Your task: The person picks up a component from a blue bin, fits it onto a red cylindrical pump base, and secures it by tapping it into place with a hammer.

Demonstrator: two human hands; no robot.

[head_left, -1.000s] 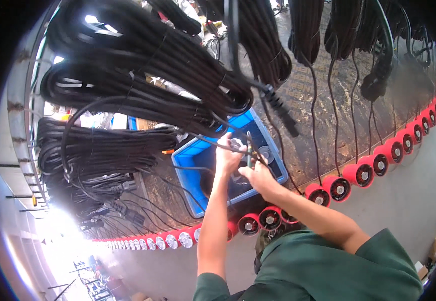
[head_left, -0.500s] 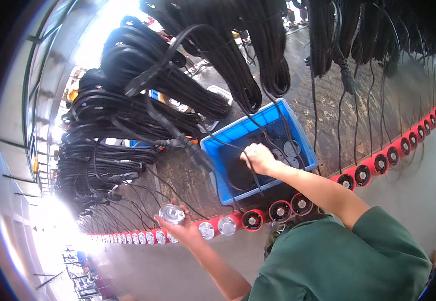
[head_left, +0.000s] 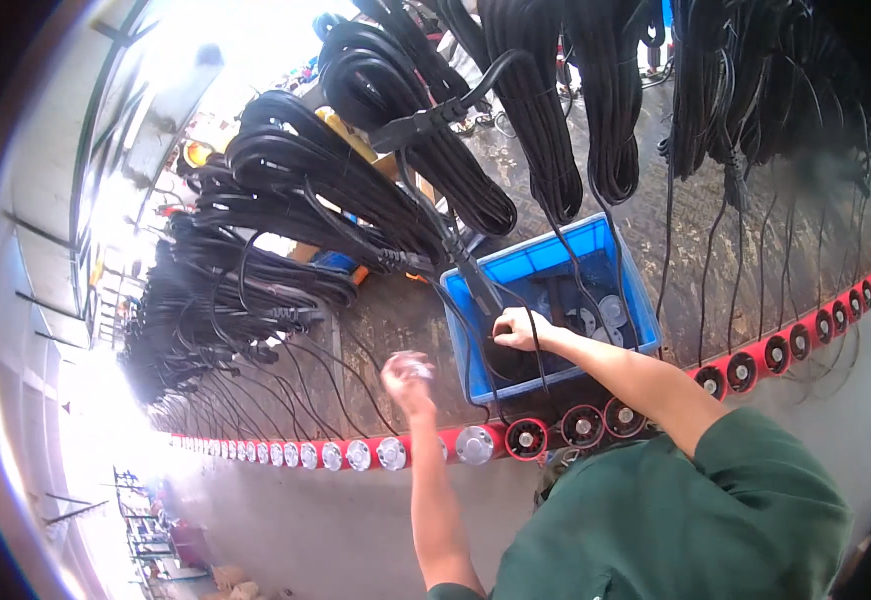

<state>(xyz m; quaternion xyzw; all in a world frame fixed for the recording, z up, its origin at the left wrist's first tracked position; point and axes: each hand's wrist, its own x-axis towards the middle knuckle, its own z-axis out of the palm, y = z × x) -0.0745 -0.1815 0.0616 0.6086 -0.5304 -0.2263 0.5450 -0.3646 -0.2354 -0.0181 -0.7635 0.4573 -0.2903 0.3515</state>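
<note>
My left hand [head_left: 410,388] is raised above the row of red reels, blurred by motion. Its fingers are closed on a shiny silver metal cap [head_left: 417,370], of which only a part shows. Over the near side of a blue plastic bin [head_left: 463,338], my right hand [head_left: 521,330] has its fingers curled downward; whatever they grip is hidden. Round metal discs [head_left: 610,311] lie in the bin to the right of that hand. Below the bin is an open red-rimmed round housing [head_left: 526,438], dark inside. Beside it sits one covered by a silver cap [head_left: 474,445].
Large bundles of black cable [head_left: 300,150] hang around the far side of the worktable [head_left: 690,240]. Thin black leads [head_left: 568,255] run down from them, some across the bin. A curved row of red housings lines the near edge, capped at left and open at right [head_left: 741,372].
My left hand has lifted and turned from palm up, with the silver cap moving along. My right hand stays at the bin, fingers curled. The whole view has shifted slightly.
</note>
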